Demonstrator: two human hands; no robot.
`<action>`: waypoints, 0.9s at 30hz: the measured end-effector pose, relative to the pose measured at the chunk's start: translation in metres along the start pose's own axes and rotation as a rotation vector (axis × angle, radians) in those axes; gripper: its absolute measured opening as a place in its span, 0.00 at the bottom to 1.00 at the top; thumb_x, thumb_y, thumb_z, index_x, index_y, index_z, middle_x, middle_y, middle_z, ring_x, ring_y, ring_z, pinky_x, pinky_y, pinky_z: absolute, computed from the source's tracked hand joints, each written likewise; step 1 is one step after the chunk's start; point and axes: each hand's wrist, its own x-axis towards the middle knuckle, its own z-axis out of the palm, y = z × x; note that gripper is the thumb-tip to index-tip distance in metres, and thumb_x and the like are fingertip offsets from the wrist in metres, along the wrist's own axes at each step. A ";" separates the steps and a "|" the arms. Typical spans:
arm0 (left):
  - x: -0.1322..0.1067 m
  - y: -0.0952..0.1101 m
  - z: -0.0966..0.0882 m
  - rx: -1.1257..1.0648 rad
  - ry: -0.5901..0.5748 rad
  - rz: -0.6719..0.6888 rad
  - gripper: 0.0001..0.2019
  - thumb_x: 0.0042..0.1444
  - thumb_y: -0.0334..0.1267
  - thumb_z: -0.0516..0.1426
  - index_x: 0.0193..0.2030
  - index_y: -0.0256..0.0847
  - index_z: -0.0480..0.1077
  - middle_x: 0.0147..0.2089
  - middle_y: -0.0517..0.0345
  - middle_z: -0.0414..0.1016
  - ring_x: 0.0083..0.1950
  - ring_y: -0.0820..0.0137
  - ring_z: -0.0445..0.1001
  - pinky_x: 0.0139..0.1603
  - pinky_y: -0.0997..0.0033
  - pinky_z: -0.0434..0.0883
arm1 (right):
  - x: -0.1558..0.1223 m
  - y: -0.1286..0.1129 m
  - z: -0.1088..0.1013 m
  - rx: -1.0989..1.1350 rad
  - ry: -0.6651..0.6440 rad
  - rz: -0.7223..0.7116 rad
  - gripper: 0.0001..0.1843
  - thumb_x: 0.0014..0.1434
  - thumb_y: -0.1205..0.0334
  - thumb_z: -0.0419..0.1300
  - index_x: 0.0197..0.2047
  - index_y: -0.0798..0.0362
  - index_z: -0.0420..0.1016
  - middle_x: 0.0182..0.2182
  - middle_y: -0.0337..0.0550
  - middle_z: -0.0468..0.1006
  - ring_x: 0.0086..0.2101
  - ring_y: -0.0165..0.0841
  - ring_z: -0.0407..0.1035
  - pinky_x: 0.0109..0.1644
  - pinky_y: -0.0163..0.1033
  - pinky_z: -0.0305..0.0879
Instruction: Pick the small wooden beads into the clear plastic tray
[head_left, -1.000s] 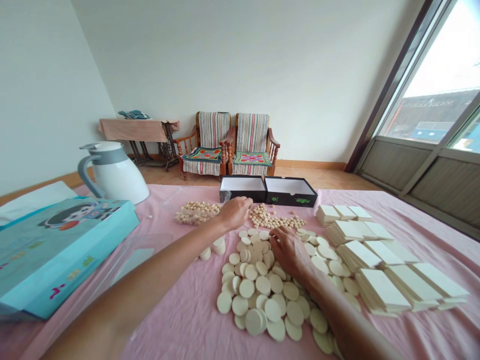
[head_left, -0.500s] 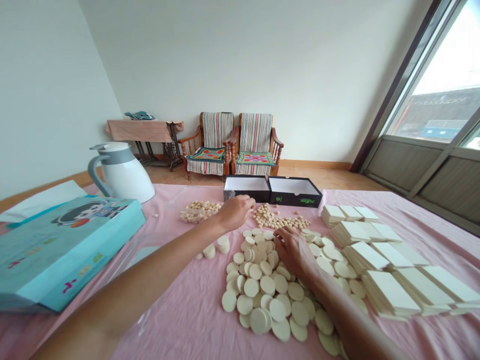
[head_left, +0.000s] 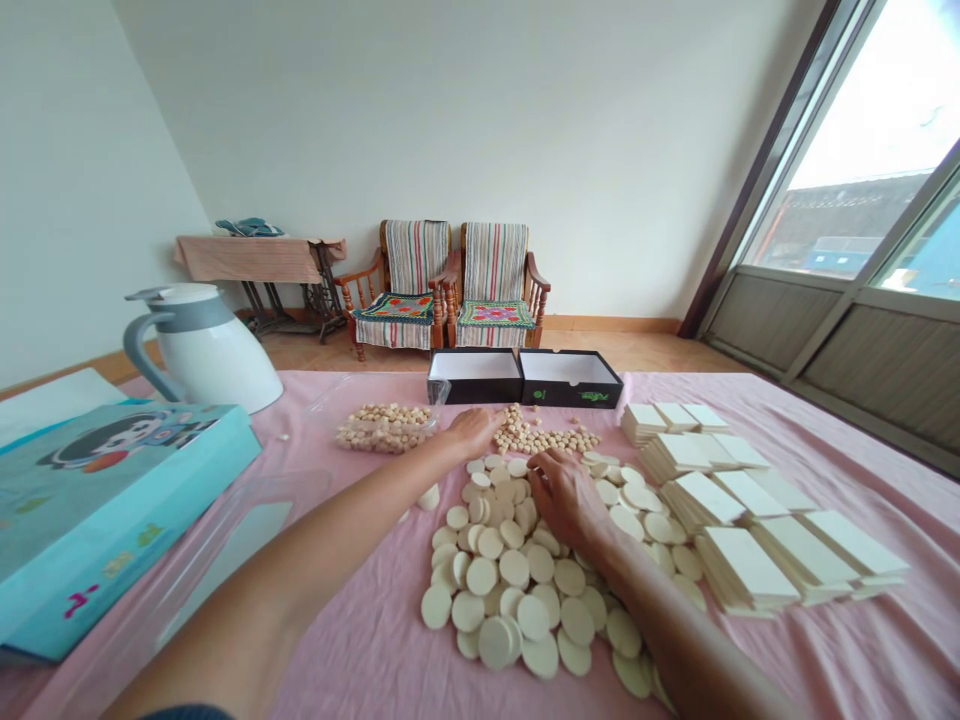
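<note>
My left hand (head_left: 475,430) reaches to the left edge of a loose pile of small round wooden beads (head_left: 551,441). Its fingers are bent together, and what they hold, if anything, is hidden. My right hand (head_left: 566,492) rests palm down on the upper part of a wide heap of thin round wooden discs (head_left: 515,568), its fingers loosely bent and slightly apart. Another batch of beads (head_left: 386,428), in what looks like clear plastic, lies left of my left hand. Small stacked discs (head_left: 429,498) show partly behind my left forearm.
Stacks of rectangular wooden pieces (head_left: 750,565) stand at the right. Two black open boxes (head_left: 571,378) sit at the far edge. To the left are a white jug (head_left: 217,350), a turquoise box (head_left: 135,500) and a clear plastic tray (head_left: 225,560) on the pink cloth (head_left: 360,650).
My left hand has come down from above the beads to the pile's left edge. My right hand keeps its place on the discs. The whole view has shifted slightly.
</note>
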 end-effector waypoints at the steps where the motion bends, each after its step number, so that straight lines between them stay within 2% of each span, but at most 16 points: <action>1: -0.004 0.001 -0.004 0.003 0.009 0.002 0.09 0.54 0.27 0.52 0.39 0.39 0.69 0.39 0.49 0.76 0.42 0.60 0.75 0.39 0.67 0.69 | 0.000 0.000 0.001 -0.001 0.003 0.000 0.11 0.60 0.69 0.48 0.35 0.55 0.71 0.31 0.44 0.71 0.34 0.32 0.66 0.38 0.34 0.57; 4: -0.020 0.001 -0.021 0.014 0.066 0.012 0.10 0.54 0.27 0.51 0.40 0.40 0.68 0.41 0.50 0.74 0.44 0.62 0.73 0.42 0.68 0.68 | -0.001 0.002 0.002 0.002 -0.002 -0.005 0.10 0.60 0.69 0.48 0.35 0.55 0.71 0.32 0.44 0.71 0.34 0.31 0.65 0.38 0.34 0.57; 6: -0.034 -0.004 -0.037 0.028 0.151 0.017 0.10 0.53 0.27 0.50 0.41 0.40 0.67 0.41 0.51 0.73 0.45 0.63 0.72 0.43 0.68 0.67 | -0.001 0.002 0.002 0.006 -0.008 -0.007 0.10 0.60 0.69 0.48 0.35 0.55 0.71 0.32 0.44 0.71 0.33 0.31 0.65 0.38 0.34 0.57; 11: -0.069 -0.038 -0.076 0.112 0.358 -0.114 0.09 0.53 0.27 0.50 0.39 0.39 0.68 0.37 0.53 0.72 0.40 0.65 0.70 0.40 0.68 0.66 | -0.001 0.002 0.001 -0.001 -0.004 -0.010 0.11 0.60 0.69 0.48 0.35 0.55 0.71 0.32 0.44 0.71 0.34 0.31 0.65 0.38 0.34 0.57; 14: -0.081 -0.057 -0.086 0.210 0.466 -0.194 0.07 0.53 0.28 0.51 0.36 0.37 0.69 0.37 0.50 0.71 0.42 0.61 0.70 0.43 0.64 0.66 | -0.001 0.001 0.000 -0.008 -0.004 -0.014 0.11 0.60 0.69 0.48 0.35 0.56 0.71 0.32 0.44 0.71 0.33 0.31 0.65 0.38 0.34 0.57; 17: -0.081 -0.055 -0.083 0.167 0.518 -0.145 0.07 0.55 0.29 0.51 0.38 0.37 0.69 0.39 0.50 0.72 0.44 0.62 0.70 0.47 0.63 0.66 | 0.000 0.001 0.000 -0.004 -0.002 -0.018 0.11 0.60 0.69 0.48 0.35 0.56 0.71 0.32 0.44 0.71 0.33 0.31 0.65 0.38 0.34 0.57; 19: -0.075 -0.042 -0.075 0.070 0.457 -0.066 0.08 0.56 0.30 0.50 0.39 0.38 0.69 0.39 0.52 0.72 0.41 0.65 0.72 0.44 0.67 0.68 | 0.000 0.001 0.001 0.000 0.001 -0.022 0.11 0.60 0.69 0.48 0.35 0.56 0.71 0.32 0.44 0.71 0.34 0.31 0.65 0.39 0.34 0.57; 22: -0.056 -0.018 -0.056 -0.003 0.264 0.047 0.10 0.56 0.28 0.50 0.40 0.39 0.70 0.39 0.53 0.74 0.40 0.67 0.74 0.41 0.70 0.69 | -0.001 0.002 0.002 0.000 0.000 -0.017 0.10 0.60 0.69 0.48 0.35 0.55 0.71 0.32 0.44 0.71 0.33 0.31 0.65 0.39 0.34 0.57; 25: -0.028 -0.003 -0.037 0.040 0.077 0.027 0.13 0.53 0.25 0.51 0.42 0.39 0.71 0.42 0.51 0.76 0.45 0.64 0.75 0.43 0.69 0.69 | -0.001 0.002 0.002 0.000 -0.003 -0.011 0.10 0.60 0.70 0.48 0.34 0.55 0.71 0.31 0.44 0.71 0.33 0.31 0.65 0.38 0.34 0.56; 27: -0.010 0.001 -0.027 0.057 0.019 -0.009 0.13 0.52 0.24 0.51 0.42 0.37 0.72 0.42 0.48 0.76 0.45 0.62 0.75 0.43 0.69 0.70 | -0.001 0.003 0.002 0.002 -0.004 -0.009 0.10 0.60 0.70 0.49 0.34 0.55 0.71 0.31 0.43 0.71 0.33 0.31 0.65 0.38 0.34 0.56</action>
